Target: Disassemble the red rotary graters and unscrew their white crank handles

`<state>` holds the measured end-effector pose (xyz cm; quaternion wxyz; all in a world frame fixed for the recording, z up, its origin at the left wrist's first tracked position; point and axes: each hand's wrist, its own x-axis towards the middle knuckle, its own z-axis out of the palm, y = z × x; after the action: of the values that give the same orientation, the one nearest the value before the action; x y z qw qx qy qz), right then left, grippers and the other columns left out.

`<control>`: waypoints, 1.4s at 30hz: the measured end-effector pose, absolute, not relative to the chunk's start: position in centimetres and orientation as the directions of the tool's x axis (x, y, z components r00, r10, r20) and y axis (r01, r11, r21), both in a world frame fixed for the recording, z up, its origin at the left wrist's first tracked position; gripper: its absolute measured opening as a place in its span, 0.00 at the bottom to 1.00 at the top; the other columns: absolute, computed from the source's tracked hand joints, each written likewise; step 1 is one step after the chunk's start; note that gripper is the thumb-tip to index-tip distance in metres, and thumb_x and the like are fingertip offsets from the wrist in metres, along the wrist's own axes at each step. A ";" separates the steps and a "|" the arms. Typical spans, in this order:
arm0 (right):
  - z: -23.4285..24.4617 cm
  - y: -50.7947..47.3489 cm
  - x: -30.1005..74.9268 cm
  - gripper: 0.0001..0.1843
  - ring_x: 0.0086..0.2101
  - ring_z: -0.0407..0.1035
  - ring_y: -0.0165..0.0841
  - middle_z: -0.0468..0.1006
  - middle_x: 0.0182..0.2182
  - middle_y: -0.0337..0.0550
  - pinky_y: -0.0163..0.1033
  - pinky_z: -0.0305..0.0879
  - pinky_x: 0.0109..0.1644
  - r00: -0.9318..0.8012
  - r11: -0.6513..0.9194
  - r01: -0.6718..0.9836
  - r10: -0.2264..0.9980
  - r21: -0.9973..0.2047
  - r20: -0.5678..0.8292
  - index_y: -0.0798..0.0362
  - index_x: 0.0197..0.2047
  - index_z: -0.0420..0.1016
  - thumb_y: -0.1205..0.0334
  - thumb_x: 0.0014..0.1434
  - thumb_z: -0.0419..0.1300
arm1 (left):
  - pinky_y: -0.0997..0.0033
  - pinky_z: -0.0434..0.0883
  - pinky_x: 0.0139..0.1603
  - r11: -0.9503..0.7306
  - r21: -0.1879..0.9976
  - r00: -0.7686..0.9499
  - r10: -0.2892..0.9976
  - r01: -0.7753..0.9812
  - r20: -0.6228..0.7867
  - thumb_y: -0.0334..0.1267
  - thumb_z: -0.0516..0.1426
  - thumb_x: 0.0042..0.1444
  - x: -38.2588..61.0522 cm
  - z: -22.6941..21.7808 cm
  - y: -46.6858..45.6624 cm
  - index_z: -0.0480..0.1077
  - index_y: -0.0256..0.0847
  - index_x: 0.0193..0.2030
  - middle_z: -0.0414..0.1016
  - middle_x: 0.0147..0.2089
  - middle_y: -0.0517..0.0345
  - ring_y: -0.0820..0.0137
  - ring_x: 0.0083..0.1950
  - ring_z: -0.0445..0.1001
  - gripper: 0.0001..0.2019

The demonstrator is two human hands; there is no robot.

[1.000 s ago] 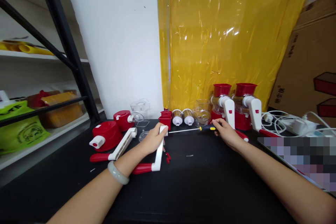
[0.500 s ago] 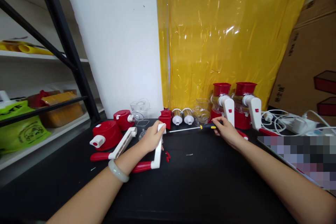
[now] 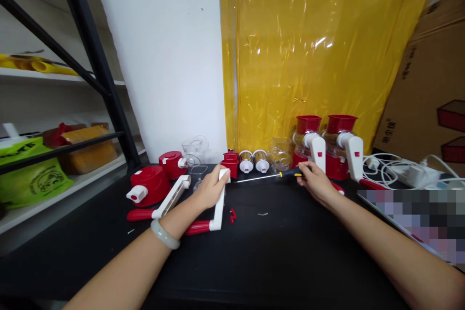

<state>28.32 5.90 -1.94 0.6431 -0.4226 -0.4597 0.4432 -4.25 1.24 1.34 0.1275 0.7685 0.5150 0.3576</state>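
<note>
My left hand (image 3: 212, 188) is closed around the upper part of a white crank handle (image 3: 218, 210) with a red grip (image 3: 198, 227) at its lower end. In my right hand (image 3: 313, 180) is the black and yellow handle of a screwdriver (image 3: 286, 174), pinched between the fingers. Its long thin shaft points left, with the tip at or close to the crank's upper end; contact cannot be made out. Small red pieces (image 3: 232, 216) lie just right of the crank. A second white crank with a red grip (image 3: 172, 198) rests left of my left hand, partly behind my forearm.
Two red bases (image 3: 148, 185) (image 3: 172, 164) stand at the left. Behind are clear plastic parts (image 3: 195, 147), red hoppers (image 3: 229, 164) and two grater drums (image 3: 260, 161). Two assembled rotary graters (image 3: 308, 143) (image 3: 339, 145), white cables (image 3: 392, 169) and a pixelated device (image 3: 417, 223) occupy the right. Small screws (image 3: 262, 213) lie mid-table.
My right hand has shifted its fingers slightly on the screwdriver handle. The crank stays in my left hand in nearly the same place. The whole view has moved a little.
</note>
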 end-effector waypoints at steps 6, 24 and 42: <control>-1.4 5.5 28.1 0.30 0.17 0.64 0.25 0.70 0.18 0.32 0.31 0.59 0.20 0.214 0.294 -0.256 0.946 -0.921 0.242 0.51 0.32 0.67 0.39 0.37 0.72 | 0.64 0.66 0.48 -0.446 0.559 0.207 0.874 0.699 0.439 0.52 0.40 0.67 -4.7 1.8 1.4 0.63 0.42 0.40 0.71 0.37 0.56 0.63 0.42 0.72 0.19; -0.4 4.2 27.4 0.26 0.18 0.65 0.25 0.70 0.18 0.31 0.31 0.62 0.20 0.269 0.427 -0.273 0.894 -0.862 0.358 0.50 0.35 0.66 0.41 0.44 0.70 | 0.52 0.59 0.61 -0.517 0.535 0.116 0.783 0.668 0.611 0.50 0.48 0.64 -5.1 2.1 1.9 0.68 0.42 0.35 0.75 0.35 0.57 0.62 0.42 0.73 0.16; -1.0 4.8 28.1 0.26 0.17 0.66 0.25 0.71 0.21 0.32 0.31 0.62 0.20 0.274 0.440 -0.153 0.879 -0.885 0.390 0.51 0.37 0.65 0.40 0.47 0.68 | 0.61 0.77 0.38 -0.459 0.883 0.200 0.879 0.102 0.434 0.53 0.56 0.60 -3.7 0.3 2.2 0.60 0.41 0.43 0.73 0.40 0.55 0.65 0.40 0.77 0.17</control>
<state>28.12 4.77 -1.04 0.7015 -0.3805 -0.4772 0.3679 -3.65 2.23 0.26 0.3740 0.6784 0.3614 0.5190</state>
